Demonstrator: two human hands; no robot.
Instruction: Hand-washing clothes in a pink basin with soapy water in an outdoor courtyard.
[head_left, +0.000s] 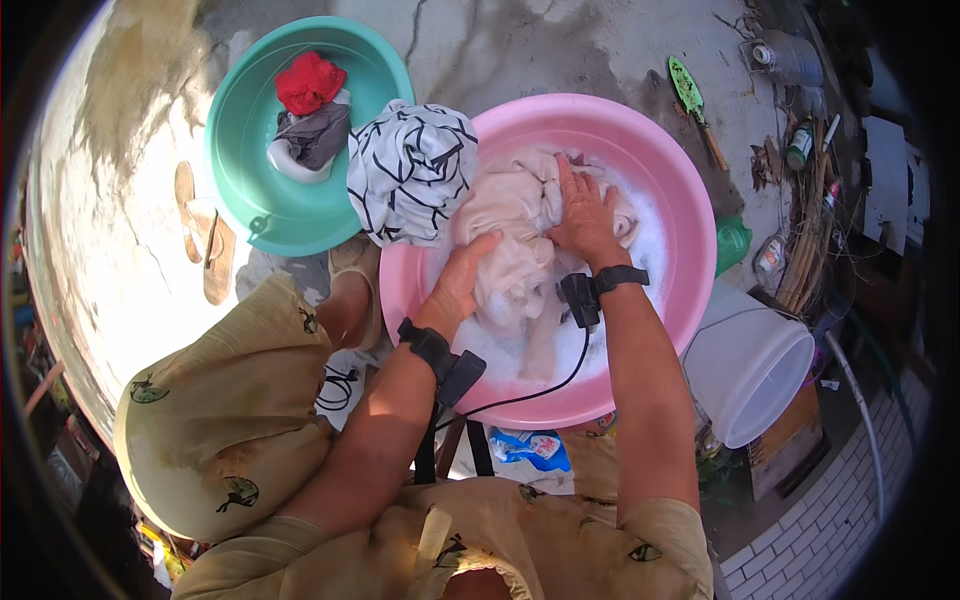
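A large pink plastic basin (679, 202) in front of me holds sudsy water and a bunched, wet pale beige cloth (510, 202). My left hand (457, 281) rests against the near left side of the cloth, thumb on it; its fingers are partly hidden. My right hand (583, 214) lies on the right part of the cloth with fingers spread. A bundled white cloth with black lines (412, 172) sits on the pink basin's left rim, beside the green basin. Both wrists wear black straps with small devices, and a black cable runs from one.
A green plastic basin (225, 150) at upper left holds red cloth (310, 82) and grey cloth (311, 139). Sandals (217, 259) lie left. A trowel (686, 90), a white plastic bucket (765, 382) on its side, sticks and bottles are at right. A blue packet (531, 448) lies below the pink basin.
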